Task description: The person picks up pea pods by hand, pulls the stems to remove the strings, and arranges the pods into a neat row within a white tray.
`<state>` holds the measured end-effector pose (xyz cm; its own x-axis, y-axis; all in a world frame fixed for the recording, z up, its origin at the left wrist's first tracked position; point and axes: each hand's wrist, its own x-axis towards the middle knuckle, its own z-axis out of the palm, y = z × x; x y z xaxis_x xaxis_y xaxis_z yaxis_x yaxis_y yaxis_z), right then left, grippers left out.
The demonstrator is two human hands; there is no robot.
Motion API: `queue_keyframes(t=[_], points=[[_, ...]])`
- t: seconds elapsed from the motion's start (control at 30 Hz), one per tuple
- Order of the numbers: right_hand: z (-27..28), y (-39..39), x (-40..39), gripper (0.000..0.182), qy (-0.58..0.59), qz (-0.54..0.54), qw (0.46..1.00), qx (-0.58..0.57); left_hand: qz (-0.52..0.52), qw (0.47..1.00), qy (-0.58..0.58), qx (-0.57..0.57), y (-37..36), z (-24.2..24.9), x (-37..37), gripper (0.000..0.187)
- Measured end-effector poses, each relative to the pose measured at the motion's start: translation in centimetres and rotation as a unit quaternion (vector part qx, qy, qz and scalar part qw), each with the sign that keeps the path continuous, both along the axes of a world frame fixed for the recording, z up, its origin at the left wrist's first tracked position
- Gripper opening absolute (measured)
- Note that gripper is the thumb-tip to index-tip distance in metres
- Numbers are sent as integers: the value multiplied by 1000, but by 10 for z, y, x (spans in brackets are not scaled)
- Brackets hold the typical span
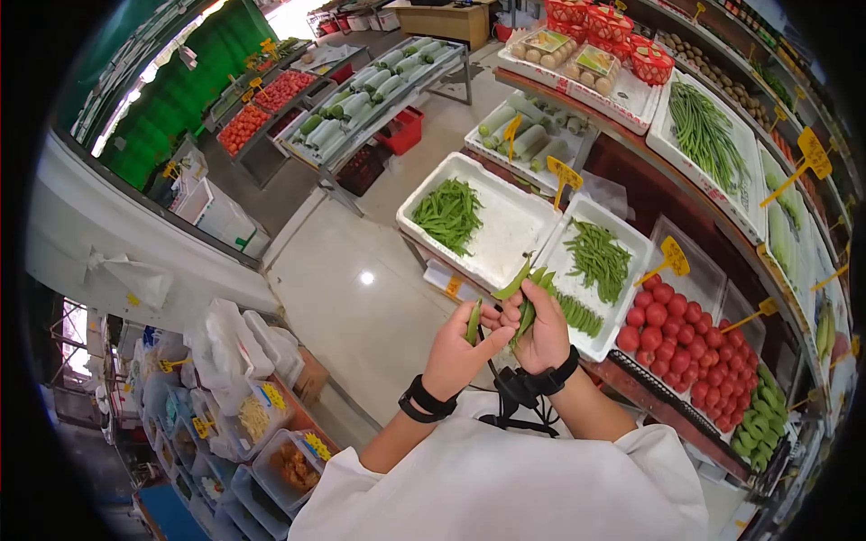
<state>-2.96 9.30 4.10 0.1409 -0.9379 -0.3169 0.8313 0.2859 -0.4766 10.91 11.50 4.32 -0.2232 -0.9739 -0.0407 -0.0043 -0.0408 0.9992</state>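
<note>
Green pea pods (530,281) are bunched in my right hand (544,335), whose fingers curl round them. My left hand (462,353) is closed on a single pea pod (474,322) that sticks up beside the thumb. Both hands are close together in front of my chest, fingertips nearly meeting. Beyond them, a white foam tray (519,216) has a heap of green pods (448,215) at its left end. A second white tray (639,245) holds another pile of pods (599,261), with a neat row of pods (577,313) laid side by side nearer me.
Red tomatoes (672,329) and green peppers (760,419) lie to the right. Yellow price tags (673,256) stand up among the trays. Long beans (704,135) and boxed eggs (591,68) are behind. Plastic tubs (287,464) stand at lower left, and tiled floor (352,261) runs between.
</note>
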Motion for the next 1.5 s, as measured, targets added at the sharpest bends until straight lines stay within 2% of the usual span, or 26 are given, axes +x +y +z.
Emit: queue_keyframes(t=[0.27,0.33,0.47,0.6,0.63,0.73,0.9,1.03,1.13,1.27,1.3,1.5], points=[[1,51,22,16,53,-44,998,1,-19,999,31,-26,43,-4,16,28],[-6,59,20,15,58,-27,998,-22,-8,999,35,-15,52,-9,19,26],[-4,76,9,13,91,-70,993,3,12,996,75,42,62,-23,21,18],[-21,81,-40,14,214,-85,972,36,24,991,105,79,62,-30,14,11],[-37,77,-61,15,244,-101,963,48,27,994,92,57,60,-36,13,10],[-92,57,-130,15,242,-127,952,140,23,991,82,99,50,-42,9,12],[-206,25,-216,17,319,-69,916,236,31,988,101,113,21,-44,-11,20],[-297,-5,-250,18,373,-45,883,280,38,988,55,137,-13,-49,-32,22],[-348,-31,-263,19,428,35,860,276,52,987,17,149,-36,-57,-47,27],[-385,-56,-275,22,483,157,806,303,79,983,14,164,-56,-52,-76,36],[-387,-61,-275,22,470,156,811,311,82,983,18,165,-58,-53,-82,38],[-408,-78,-276,22,534,222,740,344,93,979,2,183,-75,-59,-101,45]])
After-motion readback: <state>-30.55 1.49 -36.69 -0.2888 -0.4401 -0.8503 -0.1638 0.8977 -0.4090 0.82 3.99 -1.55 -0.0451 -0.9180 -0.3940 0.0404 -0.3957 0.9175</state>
